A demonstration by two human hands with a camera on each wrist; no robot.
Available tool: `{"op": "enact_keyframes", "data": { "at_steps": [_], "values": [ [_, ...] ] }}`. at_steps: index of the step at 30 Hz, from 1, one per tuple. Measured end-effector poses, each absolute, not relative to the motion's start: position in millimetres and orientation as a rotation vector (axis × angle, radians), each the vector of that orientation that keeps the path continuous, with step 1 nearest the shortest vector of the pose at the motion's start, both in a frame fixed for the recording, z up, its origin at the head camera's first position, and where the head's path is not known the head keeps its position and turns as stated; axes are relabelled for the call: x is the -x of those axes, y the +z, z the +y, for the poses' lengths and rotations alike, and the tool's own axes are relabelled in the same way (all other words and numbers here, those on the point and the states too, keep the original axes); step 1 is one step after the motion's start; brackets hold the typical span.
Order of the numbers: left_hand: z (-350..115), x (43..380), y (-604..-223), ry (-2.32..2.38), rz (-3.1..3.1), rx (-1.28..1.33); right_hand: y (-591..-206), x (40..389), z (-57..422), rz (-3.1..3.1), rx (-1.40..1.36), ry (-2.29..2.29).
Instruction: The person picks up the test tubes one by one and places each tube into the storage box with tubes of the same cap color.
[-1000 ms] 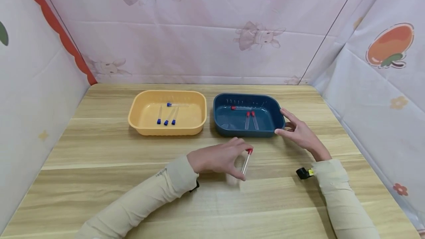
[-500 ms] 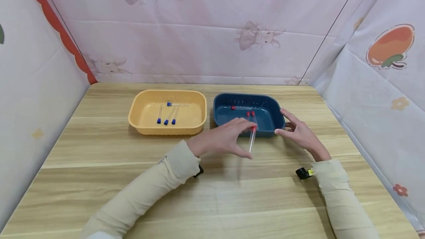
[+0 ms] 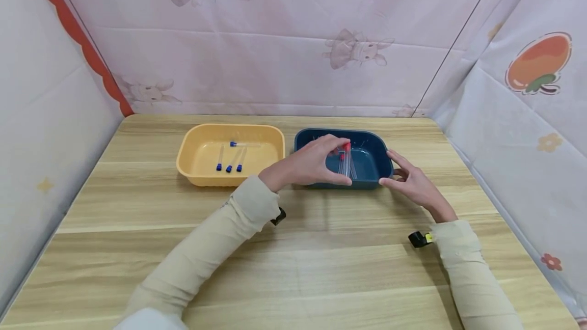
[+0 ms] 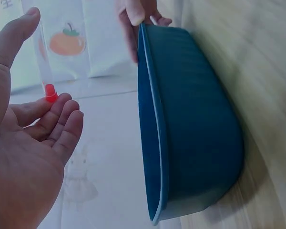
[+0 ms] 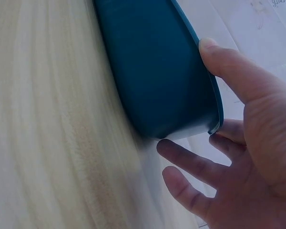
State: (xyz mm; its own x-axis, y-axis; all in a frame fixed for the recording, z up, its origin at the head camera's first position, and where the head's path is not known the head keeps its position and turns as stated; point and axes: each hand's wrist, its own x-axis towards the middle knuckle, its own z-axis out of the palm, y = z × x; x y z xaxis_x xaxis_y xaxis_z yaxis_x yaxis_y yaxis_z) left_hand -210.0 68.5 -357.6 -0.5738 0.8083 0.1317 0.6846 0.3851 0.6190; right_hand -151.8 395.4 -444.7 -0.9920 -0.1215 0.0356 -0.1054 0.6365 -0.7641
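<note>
My left hand pinches a test tube with a red cap lengthwise between thumb and fingers. The clear tube stands over the dark blue basin, its cap at the fingertips in the left wrist view. Behind it, in the basin, lie red-capped tubes, partly hidden by the hand. My right hand grips the right end of this basin. In the right wrist view its thumb presses on the rim while other fingers spread around the corner below.
A yellow basin stands left of the blue one, with several blue-capped tubes lying inside. Both rest on a wooden table. Printed cloth hangs behind the table and along its sides.
My left hand has carried the red-capped tube away from the near table area, up and forward over the blue basin. The right hand has stayed at the basin's end.
</note>
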Motion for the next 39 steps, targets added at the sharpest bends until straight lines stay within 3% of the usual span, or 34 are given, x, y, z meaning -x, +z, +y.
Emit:
{"op": "enact_keyframes", "data": {
  "at_steps": [21, 39],
  "values": [
    [77.7, 257.1, -375.6, 1.034, 2.468, -1.113, -445.5, 152.7, 397.5, 2.811, 0.202, -1.335],
    [93.0, 267.7, -396.7, 0.702, 2.565, -1.053, -447.0, 154.7, 399.7, 2.803, 0.18, -1.319]
  ]
}}
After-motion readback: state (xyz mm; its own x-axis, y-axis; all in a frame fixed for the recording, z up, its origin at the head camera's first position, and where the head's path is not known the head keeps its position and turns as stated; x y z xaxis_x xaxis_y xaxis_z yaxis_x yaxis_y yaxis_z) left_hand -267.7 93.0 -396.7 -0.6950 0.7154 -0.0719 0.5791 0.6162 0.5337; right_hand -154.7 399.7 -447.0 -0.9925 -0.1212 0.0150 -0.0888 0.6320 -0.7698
